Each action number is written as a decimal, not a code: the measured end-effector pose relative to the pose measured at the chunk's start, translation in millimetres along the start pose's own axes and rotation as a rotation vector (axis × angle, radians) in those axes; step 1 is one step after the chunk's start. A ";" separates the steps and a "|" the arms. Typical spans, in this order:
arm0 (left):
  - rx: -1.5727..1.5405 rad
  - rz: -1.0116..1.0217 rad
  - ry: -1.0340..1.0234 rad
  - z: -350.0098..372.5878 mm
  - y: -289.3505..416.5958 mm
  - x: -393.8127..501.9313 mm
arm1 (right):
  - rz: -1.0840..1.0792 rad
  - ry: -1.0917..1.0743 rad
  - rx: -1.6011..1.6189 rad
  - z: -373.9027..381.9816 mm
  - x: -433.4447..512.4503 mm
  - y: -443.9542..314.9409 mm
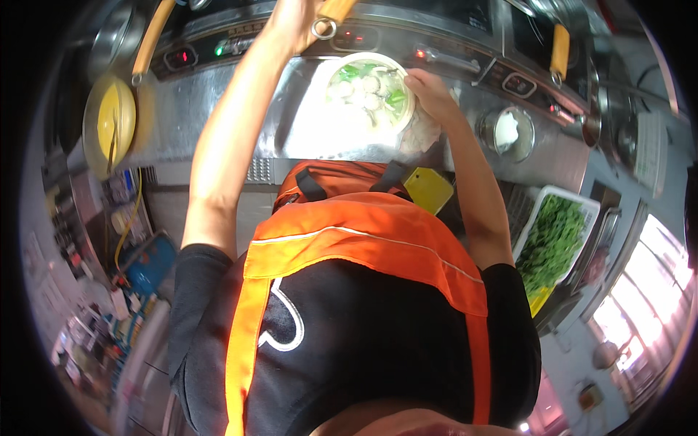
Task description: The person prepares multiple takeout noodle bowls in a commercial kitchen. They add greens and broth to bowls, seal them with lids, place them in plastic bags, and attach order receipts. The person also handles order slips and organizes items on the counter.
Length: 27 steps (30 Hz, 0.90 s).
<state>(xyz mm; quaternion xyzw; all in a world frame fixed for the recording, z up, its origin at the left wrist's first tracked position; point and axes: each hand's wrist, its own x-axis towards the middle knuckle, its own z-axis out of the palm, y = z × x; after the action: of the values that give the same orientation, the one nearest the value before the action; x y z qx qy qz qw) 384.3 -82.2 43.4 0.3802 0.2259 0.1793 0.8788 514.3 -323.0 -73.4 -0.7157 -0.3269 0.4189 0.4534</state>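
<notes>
My right hand grips the right rim of a round, pale bowl on the steel counter. Soup with pale round balls and green leaves fills the bowl; glare washes out its lower part. At the top edge, my left hand is around a wooden handle with a metal ring at its end. The picture's edge cuts off the fingers and whatever the handle belongs to. Beneath my right wrist lies a crumpled, pale item, unclear in kind.
Built-in cookers with lit displays line the counter's back. Wooden handles jut out on both sides. A bowl of yellow liquid stands left. At right are a metal container with white contents and a white basket of greens.
</notes>
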 end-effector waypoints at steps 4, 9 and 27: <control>0.394 0.113 0.636 -39.4 -79.9 -104.9 | 0.221 -0.202 0.118 -8.4 4.1 -1.9; -0.096 -0.181 0.438 -45.6 -167.9 -185.4 | 0.218 -0.407 0.042 -0.9 -4.1 -5.7; -0.206 0.369 0.654 -278.3 36.9 -494.4 | 0.354 -0.676 0.535 425.4 -52.4 -191.1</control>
<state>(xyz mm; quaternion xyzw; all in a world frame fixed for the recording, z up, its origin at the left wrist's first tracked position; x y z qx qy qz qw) -181.5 -135.7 30.4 0.2468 0.4027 0.4680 0.7469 93.5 -136.2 17.5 -0.4418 -0.2097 0.7690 0.4117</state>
